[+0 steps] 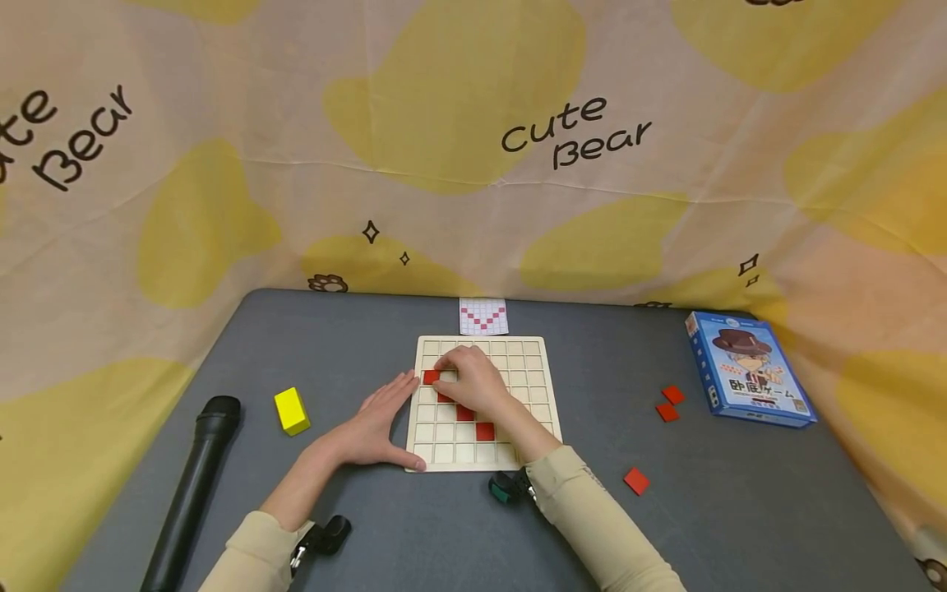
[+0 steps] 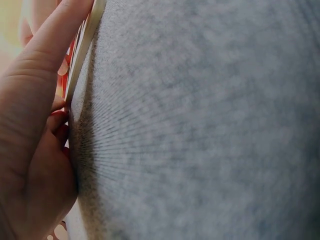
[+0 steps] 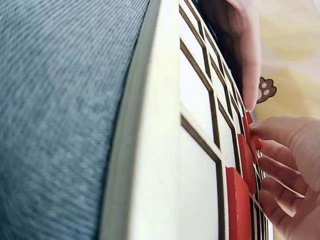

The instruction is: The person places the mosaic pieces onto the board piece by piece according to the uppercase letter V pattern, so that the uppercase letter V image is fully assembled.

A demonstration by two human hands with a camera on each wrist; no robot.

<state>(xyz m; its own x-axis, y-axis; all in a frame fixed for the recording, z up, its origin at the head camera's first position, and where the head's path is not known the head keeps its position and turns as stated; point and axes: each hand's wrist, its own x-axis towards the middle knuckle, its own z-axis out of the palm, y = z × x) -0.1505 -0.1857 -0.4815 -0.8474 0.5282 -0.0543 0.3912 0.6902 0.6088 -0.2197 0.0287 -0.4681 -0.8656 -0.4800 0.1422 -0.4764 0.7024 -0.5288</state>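
Grid board (image 1: 528, 376), pale and ruled into squares, lies flat between the left and right edges of the grey tabletop (image 1: 592, 370), set in from the far edge. Four red tiles (image 1: 464, 413) show on it, stepping diagonally from near its far left corner towards its near edge. The hands stand apart in what they do. The left hand (image 1: 373, 432) is spread, fingertips along the board's left edge and thumb at its near left corner. The right hand (image 1: 473, 382) reaches over the board with bent fingers, thumb and a finger pinching the red tile (image 1: 430, 376) closest to that far left corner — the left fingertips are just beside it.

Beyond the board's far edge, at the far edge of the tabletop, lies a small pattern card (image 1: 483, 316) with pink squares forming a V. Towards the tabletop's right edge are two loose tiles (image 1: 673, 395) close together, and a single tile (image 1: 636, 481) nearer the person; a blue box (image 1: 750, 368) with a hatted figure lies by the far right corner. To the left of the board sits a yellow block (image 1: 292, 411), and a black microphone-shaped object (image 1: 194, 493) lies along the tabletop's left edge. Patterned cloth (image 1: 444, 123) — lettered "cute Bear" — hangs behind.
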